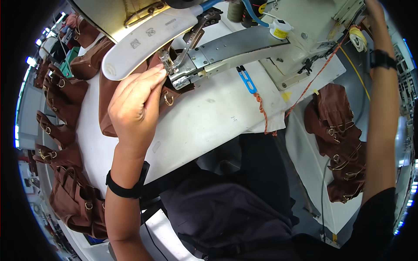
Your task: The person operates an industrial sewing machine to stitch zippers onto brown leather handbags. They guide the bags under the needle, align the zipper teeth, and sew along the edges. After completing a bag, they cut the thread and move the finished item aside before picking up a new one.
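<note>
My left hand (135,102) is raised to the needle end of an industrial sewing machine (239,45). Its fingertips are pinched together beside the presser foot (167,61); anything between them is too small to make out. Behind and below this hand, a brown leather bag (106,106) lies against the machine's arm, with a gold-coloured ring (168,98) showing by the wrist. My right hand (378,21) reaches up to the far right, alongside the machine's end. Its fingers are hidden or cut off at the picture's edge.
Blue thread snips (247,80) on an orange cord lie on the white table (196,126). Several brown bags (78,200) line the left; more brown leather pieces (335,130) pile up at right. A small white oil bottle (279,29) sits on the machine. Another cord (311,82) stretches across the right.
</note>
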